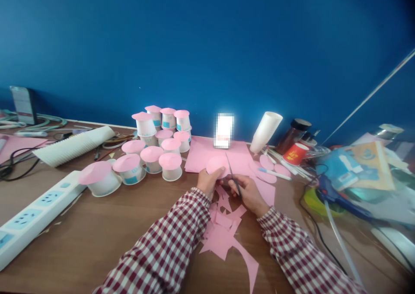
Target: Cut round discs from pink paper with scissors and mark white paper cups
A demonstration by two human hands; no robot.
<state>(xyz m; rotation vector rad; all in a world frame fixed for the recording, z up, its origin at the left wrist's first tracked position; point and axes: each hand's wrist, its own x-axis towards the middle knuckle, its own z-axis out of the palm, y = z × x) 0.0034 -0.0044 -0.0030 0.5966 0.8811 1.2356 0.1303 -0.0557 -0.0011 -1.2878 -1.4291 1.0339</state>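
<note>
blue wall (194,47) across the whole upper view, over a brown table (81,242). from my distant seat i see, next in size, two checked sleeves (165,238) reaching in from below, then a white power strip (35,214) at the left and pink paper (201,155) lying flat near the wall. white cups with pink tops (131,175) stand in a group to the left; jagged pink scraps (220,240) lie below the hands and between the sleeves. the left hand (208,181) is closed in a pinch, thumb on top of a pink disc (214,164), which is in front of the pink paper. the right hand (251,194) is curled round the dark handles of the scissors (232,175), their thin blades pointing away from me, beside the disc's right edge; i cannot tell how far apart the blades are. as i judge it, good trimming here means steady scissors and a disc turned into them by the left hand, in short bites near the base of the blades. i would hold the paper flat without creasing it, shift the pinch before the thumb nears the blades, and let loose slivers drop clear so the rim can be seen.
</note>
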